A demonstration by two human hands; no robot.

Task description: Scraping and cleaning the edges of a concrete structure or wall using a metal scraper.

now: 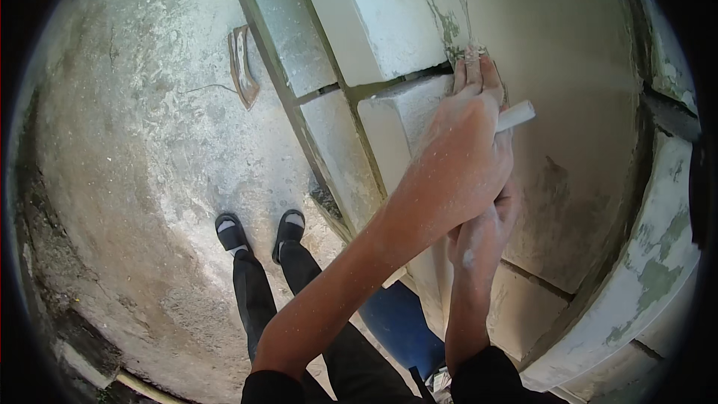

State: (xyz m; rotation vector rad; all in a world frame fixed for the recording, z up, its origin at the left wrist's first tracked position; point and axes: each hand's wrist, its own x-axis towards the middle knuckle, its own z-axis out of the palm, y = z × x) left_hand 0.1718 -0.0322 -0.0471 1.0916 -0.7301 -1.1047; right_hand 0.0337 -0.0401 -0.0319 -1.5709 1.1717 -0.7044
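Note:
My left hand (471, 118) reaches from the lower left with its fingers stretched forward and close together, tips at the edge of a large smooth pale slab (566, 67). White crumbs cling around the fingertips, and pale dust coats both hands. Against its thumb side and partly beneath it lies my right hand (499, 202), its fingers mostly hidden. A short white cylindrical piece (517, 116) sticks out between the two hands; which hand grips it cannot be told. Left of the hands are pale rectangular blocks (387, 129) with dark gaps between them.
A curved brown and white piece (245, 70) lies on the dusty concrete floor (157, 140) at the left. A blue object (401, 325) is below the blocks. A curved pale rim with flaking green patches (645, 292) runs along the right. My sandalled feet (230, 233) stand on the floor.

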